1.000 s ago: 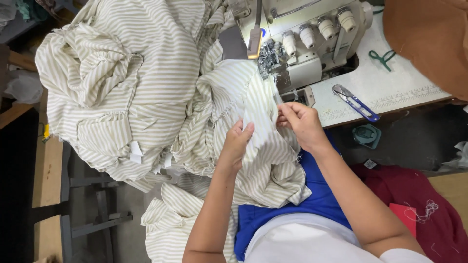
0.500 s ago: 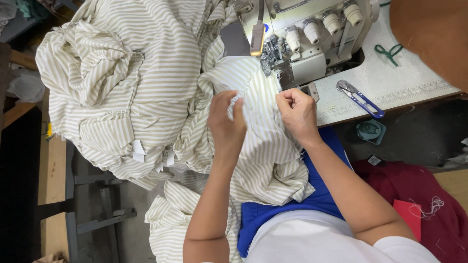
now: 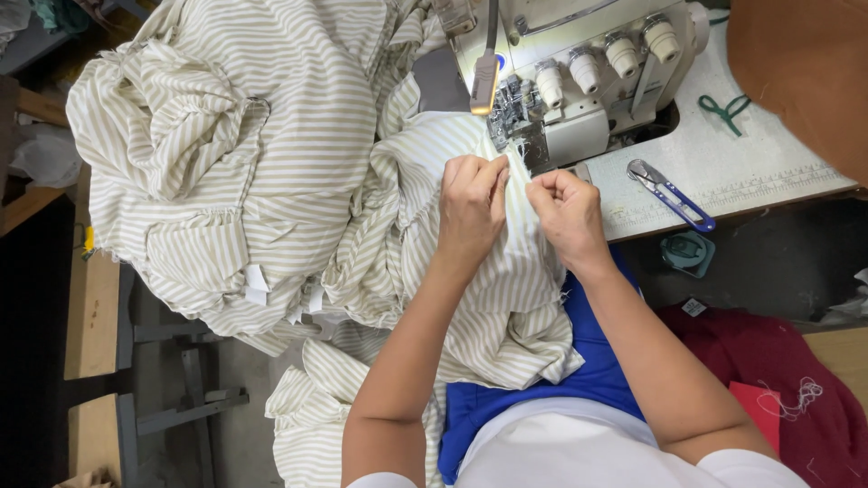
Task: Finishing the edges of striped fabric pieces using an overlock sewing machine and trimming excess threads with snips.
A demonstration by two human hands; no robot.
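Observation:
My left hand (image 3: pixel 472 206) presses down and pinches a fold of the beige-and-white striped fabric (image 3: pixel 271 172), just in front of the sewing machine (image 3: pixel 579 81). My right hand (image 3: pixel 565 212) pinches the same fabric's edge a little to the right, close to the machine's presser foot (image 3: pixel 520 136). Both hands sit side by side, almost touching. The fabric spills from the machine over my lap and piles up in a big heap to the left.
Blue-handled thread snips (image 3: pixel 674 192) lie on the white machine table (image 3: pixel 768 172) to the right. Green scissors (image 3: pixel 723 110) sit farther back. A brown cloth (image 3: pixel 805 63) fills the top right corner. Red fabric (image 3: pixel 778 361) lies at the lower right, and a wooden bench (image 3: pixel 90 307) stands at the left.
Both hands have moved forward with the striped fabric's edge, from my lap toward the machine's presser foot. The left hand has turned palm down onto the cloth.

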